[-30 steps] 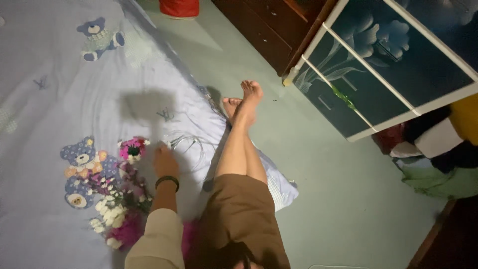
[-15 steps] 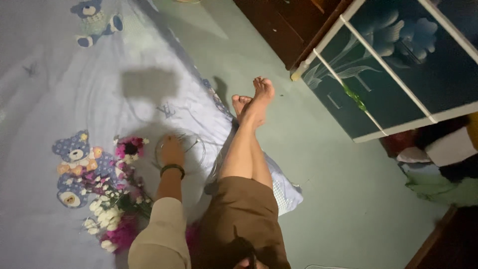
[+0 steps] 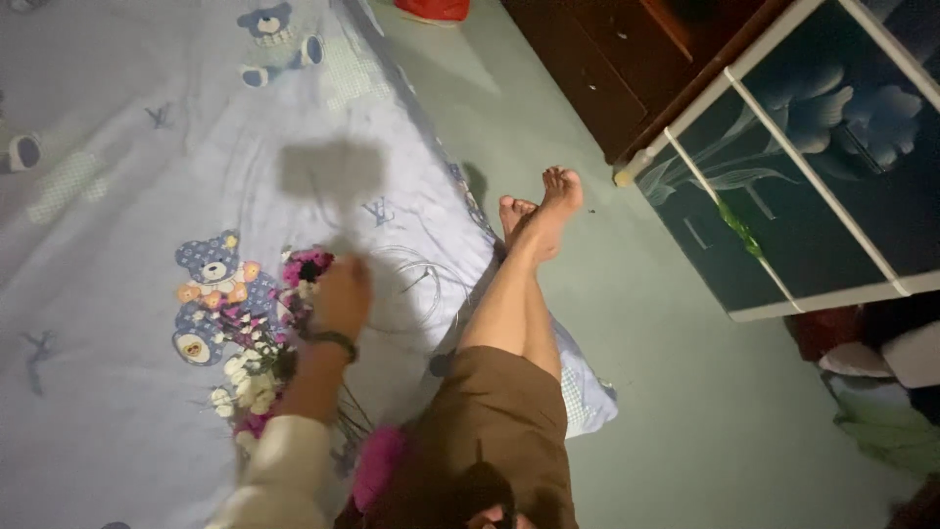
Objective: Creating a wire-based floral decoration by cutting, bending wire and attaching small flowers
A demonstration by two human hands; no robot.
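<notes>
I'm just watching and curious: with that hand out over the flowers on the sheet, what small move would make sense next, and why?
Probably lower the left hand a little and close the fingers on a stem. The hand is blurred and sits at the edge of the loose pink and white flowers on the bear-print sheet, and whether it already grips one cannot be told. A coil of thin wire lies just beside it.
</notes>
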